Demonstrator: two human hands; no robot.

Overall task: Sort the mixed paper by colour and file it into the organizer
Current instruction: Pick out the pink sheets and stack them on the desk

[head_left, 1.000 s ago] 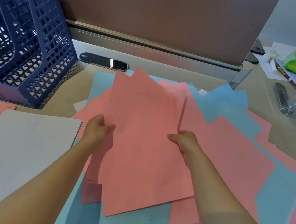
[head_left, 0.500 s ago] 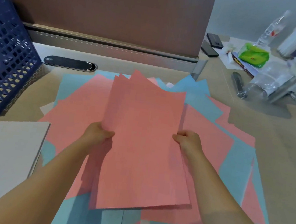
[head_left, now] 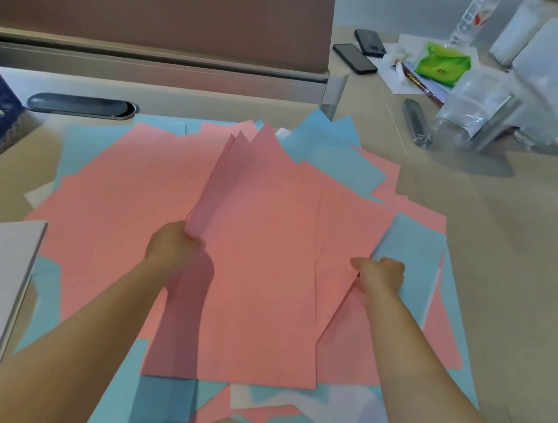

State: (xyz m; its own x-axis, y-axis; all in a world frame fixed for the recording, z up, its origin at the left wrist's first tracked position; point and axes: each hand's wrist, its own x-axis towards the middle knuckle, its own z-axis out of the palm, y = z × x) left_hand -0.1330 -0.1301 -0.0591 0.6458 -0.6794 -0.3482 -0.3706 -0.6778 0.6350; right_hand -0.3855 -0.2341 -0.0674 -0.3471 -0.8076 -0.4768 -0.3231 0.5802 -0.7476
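Both hands (head_left: 174, 246) (head_left: 381, 273) closed on pink sheets (head_left: 265, 261), loose blue paper (head_left: 332, 151) around, perhaps underneath.

A beige worktop (head_left: 505, 269) fills the scene, lit evenly from above with soft shadows. Along its far edge stands a brown partition panel (head_left: 161, 2) on a pale grey rail (head_left: 155, 67), with a dark oval cable cover (head_left: 80, 106) set into the surface just before it. Beyond the panel's right end a pale wall (head_left: 395, 6) shows. On the far right corner lie two dark phones (head_left: 355, 58), a green packet (head_left: 442, 65), a clear bottle (head_left: 471, 19) and blurred clear plastic bags (head_left: 471, 107).
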